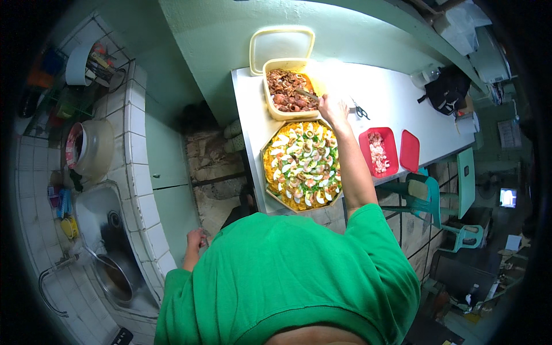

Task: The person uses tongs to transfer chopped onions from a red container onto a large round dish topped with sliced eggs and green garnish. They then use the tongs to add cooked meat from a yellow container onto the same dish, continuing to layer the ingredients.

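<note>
My right hand (334, 109) is closed around a long, thin metal utensil (306, 94), whose exact kind I cannot make out. Its tip reaches over brown cooked pieces, perhaps meat or squid (286, 86), in a yellowish plastic container (280, 115). Close below, under my right forearm, sits an octagonal tray (265, 183) of yellow noodles (276, 192) topped with egg slices, shrimp and chopped greens. My left hand (196, 237) hangs low beside my body, off the table, fingers curled; what they hold, if anything, is hidden.
On the white table (379, 86) lie scissors (360, 111), a red container (393, 168) of pale pink pieces and its red lid (409, 150). A pale lid (282, 49) leans on the wall. Green chairs (422, 198) stand right; a sink (95, 201) with a pot (115, 282) is left.
</note>
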A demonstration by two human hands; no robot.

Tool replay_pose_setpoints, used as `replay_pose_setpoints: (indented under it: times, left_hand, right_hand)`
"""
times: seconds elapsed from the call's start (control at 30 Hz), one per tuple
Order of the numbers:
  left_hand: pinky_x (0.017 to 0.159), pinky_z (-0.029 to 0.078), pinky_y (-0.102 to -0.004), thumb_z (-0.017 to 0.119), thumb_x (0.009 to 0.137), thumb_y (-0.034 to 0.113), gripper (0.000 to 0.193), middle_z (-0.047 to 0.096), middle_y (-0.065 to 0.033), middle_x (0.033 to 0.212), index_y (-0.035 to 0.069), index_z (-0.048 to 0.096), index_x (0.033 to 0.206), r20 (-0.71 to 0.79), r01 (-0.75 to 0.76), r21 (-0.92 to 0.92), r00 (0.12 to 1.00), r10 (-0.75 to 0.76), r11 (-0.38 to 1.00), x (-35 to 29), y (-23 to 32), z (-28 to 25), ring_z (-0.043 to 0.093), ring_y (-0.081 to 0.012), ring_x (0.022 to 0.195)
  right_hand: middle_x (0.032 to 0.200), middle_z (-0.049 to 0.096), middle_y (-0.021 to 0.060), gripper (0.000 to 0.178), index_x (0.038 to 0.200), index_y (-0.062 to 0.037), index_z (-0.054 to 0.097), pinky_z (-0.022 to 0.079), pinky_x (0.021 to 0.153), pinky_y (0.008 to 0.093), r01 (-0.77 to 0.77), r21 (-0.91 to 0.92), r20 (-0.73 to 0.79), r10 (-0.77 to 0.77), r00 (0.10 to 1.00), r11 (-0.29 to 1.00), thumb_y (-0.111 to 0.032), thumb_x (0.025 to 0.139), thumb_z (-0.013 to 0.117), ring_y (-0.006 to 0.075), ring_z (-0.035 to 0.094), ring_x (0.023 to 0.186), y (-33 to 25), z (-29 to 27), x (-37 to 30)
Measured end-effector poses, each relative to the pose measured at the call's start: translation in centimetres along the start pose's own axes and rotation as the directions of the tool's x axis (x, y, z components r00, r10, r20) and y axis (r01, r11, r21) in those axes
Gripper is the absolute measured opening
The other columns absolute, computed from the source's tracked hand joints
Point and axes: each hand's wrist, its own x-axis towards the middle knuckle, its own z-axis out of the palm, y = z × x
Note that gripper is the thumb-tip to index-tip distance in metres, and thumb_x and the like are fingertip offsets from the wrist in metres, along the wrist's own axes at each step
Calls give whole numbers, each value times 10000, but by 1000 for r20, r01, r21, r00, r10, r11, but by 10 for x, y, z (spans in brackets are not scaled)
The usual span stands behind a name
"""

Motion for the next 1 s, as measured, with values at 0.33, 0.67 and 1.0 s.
replay_pose_setpoints:
  times: [0.33, 0.67, 1.0]
  left_hand:
    - [432, 483, -270, 574, 940, 307, 275, 644, -50, 778, 115, 625, 1130, -9, 94, -225, 995, -98, 970, -4, 103, 13, 486, -105, 439]
    - [427, 472, -316, 558, 932, 298, 282, 647, -73, 797, 114, 621, 1137, -34, 109, -65, 993, -111, 992, -14, 49, 4, 464, -144, 446]
    - [432, 478, -335, 545, 936, 308, 306, 645, -85, 812, 111, 622, 1157, 66, -87, 191, 995, 76, 978, 19, 43, -4, 469, -155, 477]
  right_hand:
    - [1036, 680, 208, 380, 1103, -153, 697, 473, 906, 488, -109, 127, 55, 103, 993, 986, -423, 930, 494, 380, 633, 1031, 9, 8, -8]
    - [895, 695, 141, 270, 1010, -56, 704, 497, 738, 346, 120, 456, -259, 3, 966, 882, -283, 927, 582, 275, 665, 826, 76, -39, -101]
    - [813, 655, 120, 182, 988, -21, 700, 478, 671, 328, -167, 607, -25, 228, 973, 777, -162, 912, 613, 227, 635, 733, 138, -43, -301]
